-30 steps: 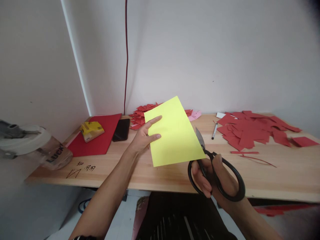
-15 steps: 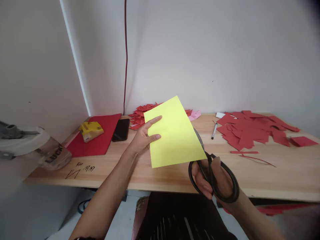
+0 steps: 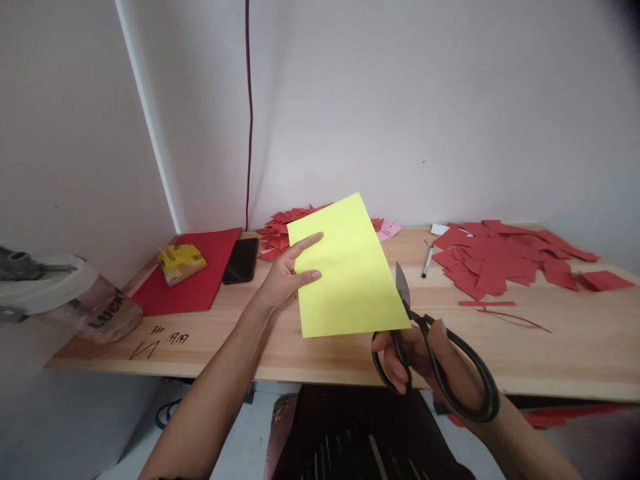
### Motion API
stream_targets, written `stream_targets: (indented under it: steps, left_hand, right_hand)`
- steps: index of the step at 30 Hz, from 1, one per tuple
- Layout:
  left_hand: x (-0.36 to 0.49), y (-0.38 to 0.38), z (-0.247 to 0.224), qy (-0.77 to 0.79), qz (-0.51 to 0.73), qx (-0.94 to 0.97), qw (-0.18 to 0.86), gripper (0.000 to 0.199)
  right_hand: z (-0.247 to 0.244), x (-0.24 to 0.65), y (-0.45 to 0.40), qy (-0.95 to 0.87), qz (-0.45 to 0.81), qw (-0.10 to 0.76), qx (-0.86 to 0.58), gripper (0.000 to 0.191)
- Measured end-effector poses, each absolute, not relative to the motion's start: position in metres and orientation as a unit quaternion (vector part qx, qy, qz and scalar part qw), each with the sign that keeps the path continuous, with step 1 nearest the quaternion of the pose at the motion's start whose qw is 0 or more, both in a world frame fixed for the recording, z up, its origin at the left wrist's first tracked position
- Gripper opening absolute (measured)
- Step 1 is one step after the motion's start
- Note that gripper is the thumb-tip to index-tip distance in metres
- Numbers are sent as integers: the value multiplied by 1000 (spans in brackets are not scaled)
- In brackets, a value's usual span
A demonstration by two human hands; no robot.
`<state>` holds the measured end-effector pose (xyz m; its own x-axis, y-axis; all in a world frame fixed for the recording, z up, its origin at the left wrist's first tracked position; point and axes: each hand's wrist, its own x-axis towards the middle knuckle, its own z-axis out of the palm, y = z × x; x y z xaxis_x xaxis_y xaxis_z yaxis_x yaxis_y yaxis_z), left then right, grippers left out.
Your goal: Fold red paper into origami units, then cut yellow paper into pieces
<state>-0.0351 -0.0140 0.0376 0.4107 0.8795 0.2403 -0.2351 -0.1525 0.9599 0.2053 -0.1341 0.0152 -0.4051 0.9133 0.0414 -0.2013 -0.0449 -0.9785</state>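
Observation:
A yellow sheet of paper is held up above the table by my left hand, thumb and index finger on its front face and the other fingers behind it. In my right hand is a pair of black-handled scissors, its handles spread apart. One blade shows beside the sheet's right edge near the lower right corner; the other blade is hidden behind the paper.
Red paper pieces lie at the right, with a marker beside them. More folded red pieces sit behind the sheet. On the left are a phone, red sheets, a yellow packet and a clear plastic cup.
The scissors have opened: their handles have spread and a blade now shows apart from the sheet's right edge. My left hand and the sheet have hardly moved.

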Motion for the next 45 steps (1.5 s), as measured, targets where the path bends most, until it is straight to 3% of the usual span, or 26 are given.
stream_targets:
  steps: [10,22,31,45]
  left_hand:
    - [-34,-16,40,256,453,596,612,75]
    - [-34,-16,40,258,445,589,623,76]
    - [-33,-16,39,251,445,575,639,76]
    - [-35,-13,37,263,418,620,610,69]
  right_hand:
    - [21,203,-121,-601,624,421,-268,77]
    - [26,190,-126,-598,532,495,-338,69]
    - [26,189,-132,-584,487,502,-412,70]
    - [21,200,-121,-600,603,430,-304,77]
